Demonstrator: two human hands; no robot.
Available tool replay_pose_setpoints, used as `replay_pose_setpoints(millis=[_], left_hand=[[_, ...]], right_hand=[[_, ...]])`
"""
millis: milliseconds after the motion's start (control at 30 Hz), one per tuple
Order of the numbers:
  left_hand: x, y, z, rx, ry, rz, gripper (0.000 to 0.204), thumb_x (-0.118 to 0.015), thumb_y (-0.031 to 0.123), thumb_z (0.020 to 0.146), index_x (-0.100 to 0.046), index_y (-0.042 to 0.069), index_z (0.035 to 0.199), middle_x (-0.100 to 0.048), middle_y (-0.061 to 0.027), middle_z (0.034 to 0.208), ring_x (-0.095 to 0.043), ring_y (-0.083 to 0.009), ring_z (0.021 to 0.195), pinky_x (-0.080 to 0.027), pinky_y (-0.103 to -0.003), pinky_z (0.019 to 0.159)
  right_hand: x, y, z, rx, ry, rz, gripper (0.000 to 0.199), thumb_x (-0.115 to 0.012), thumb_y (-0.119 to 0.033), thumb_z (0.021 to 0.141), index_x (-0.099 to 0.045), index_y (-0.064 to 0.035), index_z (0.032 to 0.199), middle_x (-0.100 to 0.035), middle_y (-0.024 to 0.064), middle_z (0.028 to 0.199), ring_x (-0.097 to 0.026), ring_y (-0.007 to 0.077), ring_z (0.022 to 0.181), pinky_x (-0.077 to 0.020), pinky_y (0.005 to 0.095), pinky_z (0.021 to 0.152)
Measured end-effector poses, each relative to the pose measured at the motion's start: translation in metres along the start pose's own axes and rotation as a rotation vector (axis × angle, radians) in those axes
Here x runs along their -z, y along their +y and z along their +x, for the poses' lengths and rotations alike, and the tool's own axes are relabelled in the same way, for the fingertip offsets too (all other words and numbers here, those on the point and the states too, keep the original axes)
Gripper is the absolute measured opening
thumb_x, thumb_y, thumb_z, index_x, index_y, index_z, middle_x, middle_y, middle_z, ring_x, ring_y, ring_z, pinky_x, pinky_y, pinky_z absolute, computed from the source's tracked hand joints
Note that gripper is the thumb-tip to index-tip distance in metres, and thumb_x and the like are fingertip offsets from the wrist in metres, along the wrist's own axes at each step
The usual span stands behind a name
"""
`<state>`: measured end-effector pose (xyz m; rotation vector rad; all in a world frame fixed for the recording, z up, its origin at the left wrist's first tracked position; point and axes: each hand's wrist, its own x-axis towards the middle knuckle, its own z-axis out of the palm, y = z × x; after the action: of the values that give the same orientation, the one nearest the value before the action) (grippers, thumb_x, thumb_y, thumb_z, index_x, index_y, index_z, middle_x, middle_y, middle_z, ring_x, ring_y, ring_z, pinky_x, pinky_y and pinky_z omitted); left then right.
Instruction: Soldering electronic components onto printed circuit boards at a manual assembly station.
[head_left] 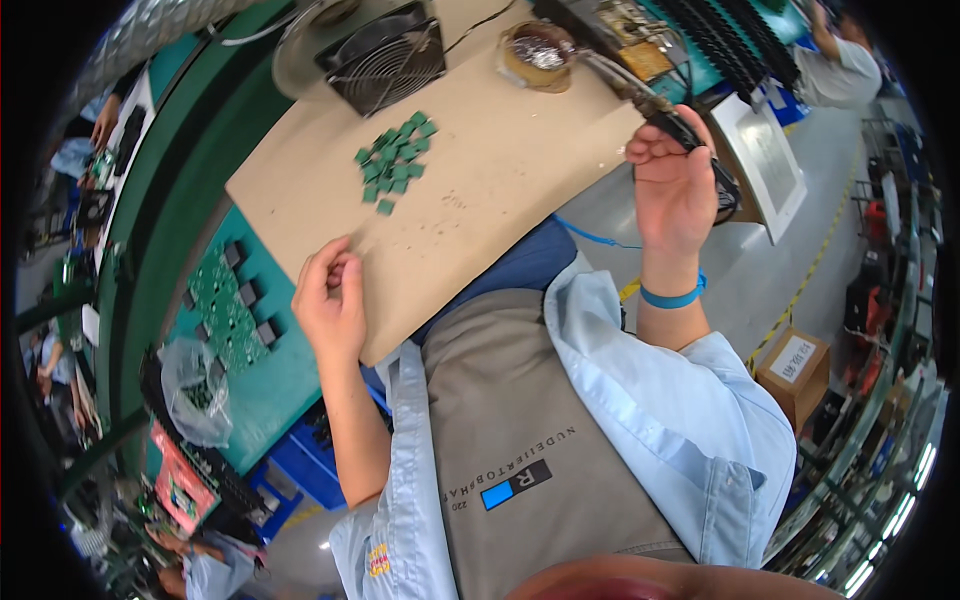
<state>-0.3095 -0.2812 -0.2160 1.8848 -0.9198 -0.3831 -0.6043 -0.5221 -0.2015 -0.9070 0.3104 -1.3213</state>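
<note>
My right hand (pixel 676 195), palm turned up and fingers curled, grips the black handle of a soldering iron (pixel 645 98) at the right edge of a brown board. The iron's metal end points toward a round dish of shiny dark material (pixel 540 55). My left hand (pixel 332 300) lies at the board's near left edge, its fingers bent inward; whatever they may hold is hidden. Between the hands and the fan, a loose pile of small green square circuit boards (pixel 395 160) rests on the brown board (pixel 470 250). Dark specks are scattered to their right.
A black fan with a wire guard (pixel 388 65) stands at the back. On the green mat at left lie a larger green circuit board (pixel 228 312) and a clear plastic bag (pixel 195 390). A cardboard box (pixel 795 372) sits at right. Other people work nearby.
</note>
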Motion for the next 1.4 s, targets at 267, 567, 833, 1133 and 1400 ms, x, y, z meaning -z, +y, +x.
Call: replay_pose_setpoints(millis=[267, 567, 833, 1133, 1400], left_hand=[[-0.002, 0.015, 0.004, 0.026, -0.064, 0.165, 0.027, -0.068, 0.003, 0.088, -0.072, 0.003, 0.115, -0.068, -0.008, 0.098, -0.061, -0.0184, 0.082, -0.051, -0.029, 0.076], [-0.041, 0.005, 0.031, -0.422, -0.029, 0.514, 0.03, -0.07, 0.013, 0.086, -0.073, 0.016, 0.115, -0.06, -0.0061, 0.102, -0.062, -0.0275, 0.089, -0.053, -0.038, 0.077], [-0.045, -0.002, 0.027, -0.445, 0.066, 0.442, 0.02, -0.068, 0.018, 0.088, -0.064, 0.014, 0.107, -0.056, -0.0079, 0.102, -0.06, -0.0298, 0.092, -0.051, -0.04, 0.081], [-0.044, -0.018, 0.015, -0.519, 0.158, 0.477, 0.018, -0.07, 0.022, 0.088, -0.064, 0.014, 0.103, -0.056, -0.0066, 0.101, -0.058, -0.0271, 0.093, -0.05, -0.037, 0.086], [-0.03, -0.015, 0.005, -0.516, 0.094, 0.374, 0.018, -0.072, 0.024, 0.087, -0.065, 0.014, 0.1, -0.058, -0.0044, 0.098, -0.057, -0.0253, 0.094, -0.049, -0.036, 0.089]], right_hand=[[-0.001, 0.017, 0.001, 0.014, -0.016, -0.14, 0.048, -0.058, -0.026, 0.105, -0.053, 0.0058, 0.14, -0.07, 0.0245, 0.113, -0.067, 0.0257, 0.092, -0.0531, 0.0326, 0.084], [0.033, 0.028, 0.006, -0.098, 0.022, -0.225, 0.049, -0.051, -0.021, 0.108, -0.045, 0.0042, 0.149, -0.067, 0.0242, 0.124, -0.065, 0.0229, 0.103, -0.0505, 0.0321, 0.097], [0.011, 0.023, 0.003, -0.117, 0.108, -0.347, 0.043, -0.05, -0.022, 0.109, -0.05, 0.0008, 0.146, -0.069, 0.0145, 0.111, -0.061, 0.0194, 0.101, -0.0461, 0.0293, 0.096], [-0.002, 0.045, 0.018, -0.064, -0.003, -0.381, 0.038, -0.047, -0.016, 0.109, -0.054, 0.001, 0.142, -0.053, 0.0028, 0.085, -0.049, 0.0141, 0.083, -0.0402, 0.0262, 0.082], [-0.021, 0.048, 0.018, -0.048, 0.007, -0.402, 0.038, -0.047, -0.015, 0.108, -0.055, 0.0009, 0.141, -0.053, 0.0026, 0.084, -0.05, 0.0137, 0.082, -0.0404, 0.0252, 0.082]])
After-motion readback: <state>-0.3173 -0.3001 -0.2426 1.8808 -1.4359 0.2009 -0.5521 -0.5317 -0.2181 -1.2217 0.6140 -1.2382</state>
